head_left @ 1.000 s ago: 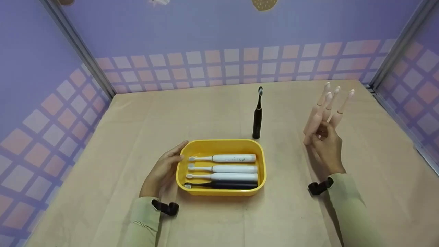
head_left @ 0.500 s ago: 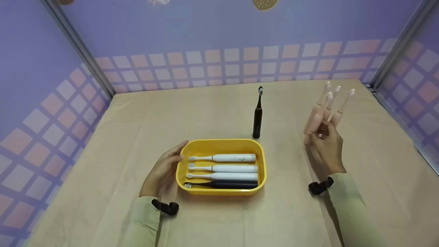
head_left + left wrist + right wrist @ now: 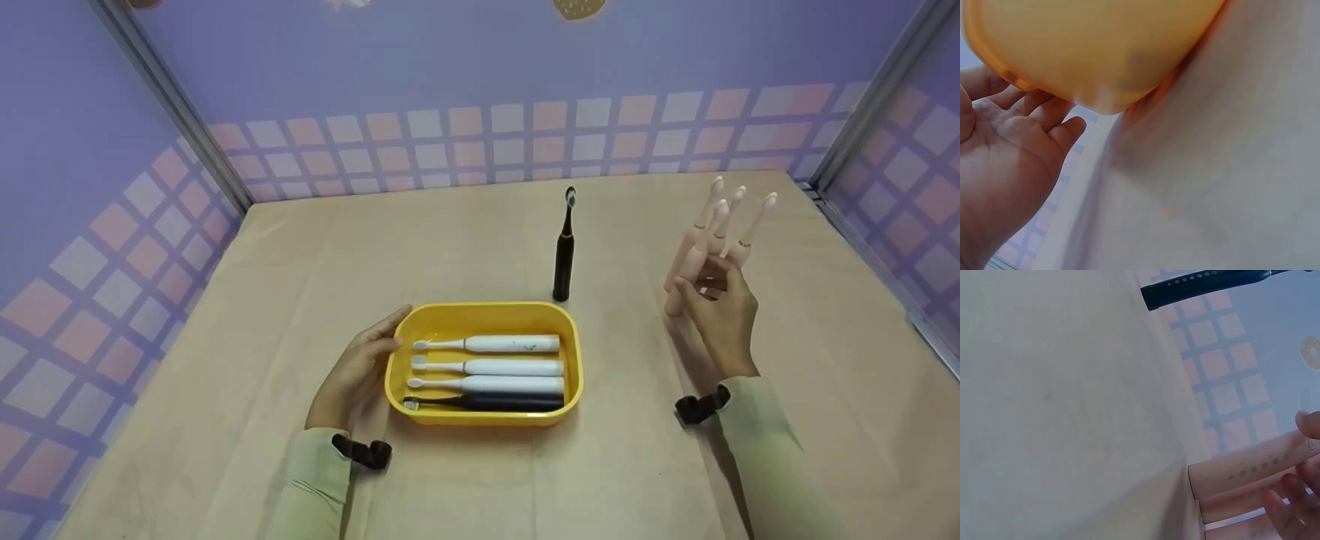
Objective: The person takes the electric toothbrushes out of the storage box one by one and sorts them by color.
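Observation:
With thumb at the rim and fingers outside, my left hand grips the left end of a yellow plastic box. Inside lie three white electric toothbrushes and a black electric toothbrush, heads to the left. On the right, several pink electric toothbrushes stand upright in a cluster. My right hand pinches the front pink electric toothbrush by its handle. The right wrist view shows my thumb on one side of that handle and curled fingers on the other, close to the neighbouring brushes; its base meets the tabletop.
Another black electric toothbrush stands upright behind the box's right end. A beige cloth covers the table. Purple walls with a pink and white tile pattern stand at the back and both sides, with metal posts in the corners.
My right hand has slid slightly up the handle of the front pink electric toothbrush. The brushes, the box and my left hand stay in place.

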The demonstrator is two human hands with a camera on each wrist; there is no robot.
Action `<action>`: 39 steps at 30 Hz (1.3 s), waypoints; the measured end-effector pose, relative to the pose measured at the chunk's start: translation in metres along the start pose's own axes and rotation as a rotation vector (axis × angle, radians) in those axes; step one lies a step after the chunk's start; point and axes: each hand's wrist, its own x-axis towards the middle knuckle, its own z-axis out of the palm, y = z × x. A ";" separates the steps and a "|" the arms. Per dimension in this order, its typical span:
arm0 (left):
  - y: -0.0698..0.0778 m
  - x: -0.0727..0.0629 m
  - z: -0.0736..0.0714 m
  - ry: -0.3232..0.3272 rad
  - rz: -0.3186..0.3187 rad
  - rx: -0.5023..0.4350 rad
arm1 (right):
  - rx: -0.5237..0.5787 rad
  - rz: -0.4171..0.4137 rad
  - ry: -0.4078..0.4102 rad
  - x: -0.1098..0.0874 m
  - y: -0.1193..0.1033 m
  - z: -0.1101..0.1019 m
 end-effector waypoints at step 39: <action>0.012 -0.007 0.011 -0.007 0.005 0.000 | 0.255 -0.266 0.117 -0.010 -0.066 0.012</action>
